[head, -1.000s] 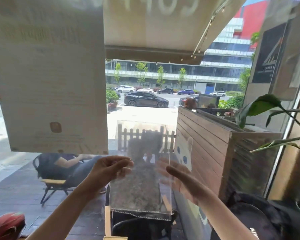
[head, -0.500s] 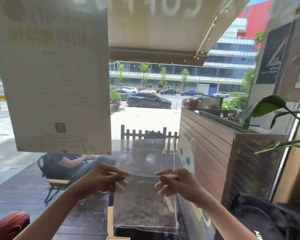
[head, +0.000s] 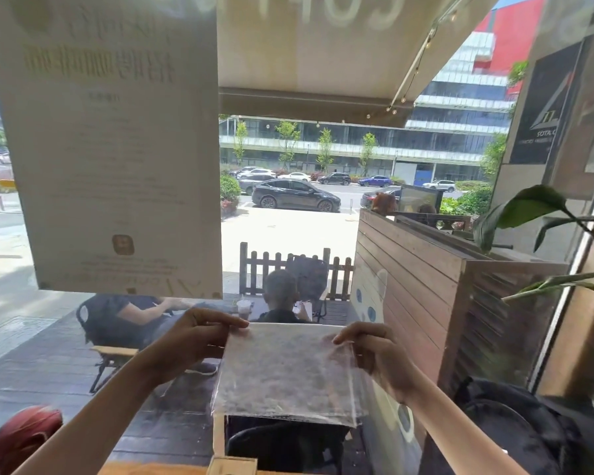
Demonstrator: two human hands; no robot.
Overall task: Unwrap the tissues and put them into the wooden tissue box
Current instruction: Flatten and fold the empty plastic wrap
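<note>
1. Both bare forearms reach up and forward from the bottom corners, raised in front of a window.
2. Left hand [head: 194,341]: fingers curled, thumb and fingertips pinched together on the top left corner of a clear plastic wrapper [head: 285,371].
3. Right hand [head: 374,354]: fingers bent over the top right corner, clamped on the film; part of the palm shows through the plastic.
4. The wrapper hangs between the two hands, held flat and roughly upright, top edge stretched straight and level.
5. Material: thin, see-through film, lightly crinkled and glossy; squarish outline with a seamed lower edge. Its surface looks grey and mottled; whether tissues are inside, I cannot tell.
6. Below the wrapper, at the bottom edge of view, a pale wooden piece [head: 232,466] with square corners sits on an orange-toned counter [head: 151,469]; only its top shows.
7. A large cream paper notice [head: 110,142] is stuck on the glass, upper left, print reversed.
8. Broad green plant leaves [head: 522,210] arch in from the right.
</note>
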